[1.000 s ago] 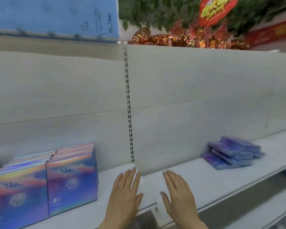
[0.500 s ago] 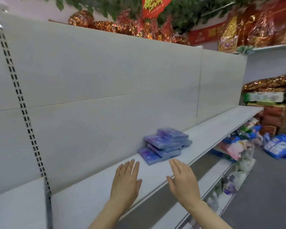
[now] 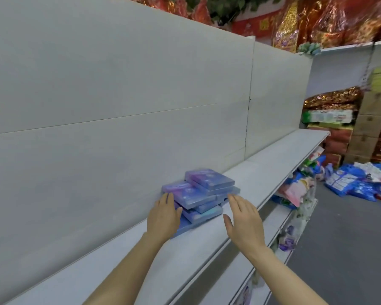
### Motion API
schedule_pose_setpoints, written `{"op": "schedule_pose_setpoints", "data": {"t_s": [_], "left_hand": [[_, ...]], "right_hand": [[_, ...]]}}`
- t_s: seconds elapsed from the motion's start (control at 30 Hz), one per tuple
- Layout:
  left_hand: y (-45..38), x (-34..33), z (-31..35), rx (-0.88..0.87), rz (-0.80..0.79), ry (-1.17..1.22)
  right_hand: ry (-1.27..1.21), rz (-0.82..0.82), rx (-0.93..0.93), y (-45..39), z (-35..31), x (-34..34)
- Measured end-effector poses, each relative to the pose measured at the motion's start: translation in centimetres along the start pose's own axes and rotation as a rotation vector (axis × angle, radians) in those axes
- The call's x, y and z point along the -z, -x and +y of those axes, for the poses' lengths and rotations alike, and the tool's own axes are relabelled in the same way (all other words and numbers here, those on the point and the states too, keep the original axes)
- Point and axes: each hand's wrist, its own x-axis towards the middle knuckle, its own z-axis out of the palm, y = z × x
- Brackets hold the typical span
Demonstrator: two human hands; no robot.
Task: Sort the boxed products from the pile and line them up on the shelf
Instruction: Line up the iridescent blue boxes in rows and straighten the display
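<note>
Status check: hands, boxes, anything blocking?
Left hand open, over pile's near end. Right hand open beside it. Purple boxes piled loosely on shelf. Nothing blocking.

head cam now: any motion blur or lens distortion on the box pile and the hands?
Head view: the pile of purple boxes is soft, print unreadable; left hand and right hand have slightly smeared edges. The wide-angle lens bows the shelf edge. Lighting is flat and diffuse, with no glare on the boxes.

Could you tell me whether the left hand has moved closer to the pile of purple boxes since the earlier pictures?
Yes. The left hand has moved forward along the shelf and now touches the pile of purple boxes.
</note>
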Motion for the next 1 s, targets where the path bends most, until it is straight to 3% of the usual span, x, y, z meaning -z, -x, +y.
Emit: {"op": "schedule_pose_setpoints", "data": {"t_s": [0.1,0.23,0.47,0.63,0.8,0.87,1.0], "left_hand": [[-3.9,-1.2,1.1,0.222,-0.12,0.275],[-8.2,-3.8,1.1,0.599,-0.191,0.903],[-10.1,-5.0,1.9,0.791,-0.129,1.053],[-9.1,-3.1,2.1,0.879,0.005,1.04],[-7.0,-0.8,1.8,0.855,0.173,1.038],[-6.2,-0.7,1.7,0.886,0.195,1.073],[-4.8,-1.3,2.0,0.939,0.28,1.123]], "right_hand": [[-0.011,0.016,-0.015,-1.5,1.1,-2.3],[-0.04,0.004,-0.022,-3.3,2.7,-5.1],[-0.131,-0.014,-0.008,-8.6,6.2,-9.5],[-0.206,-0.352,-0.219,-14.5,7.6,-11.9],[-0.429,-0.928,-0.471,-20.2,8.8,-14.7],[-0.468,-1.026,-0.42,-21.6,9.7,-17.0],[-0.401,-1.042,-0.432,-22.2,10.8,-18.8]]}}
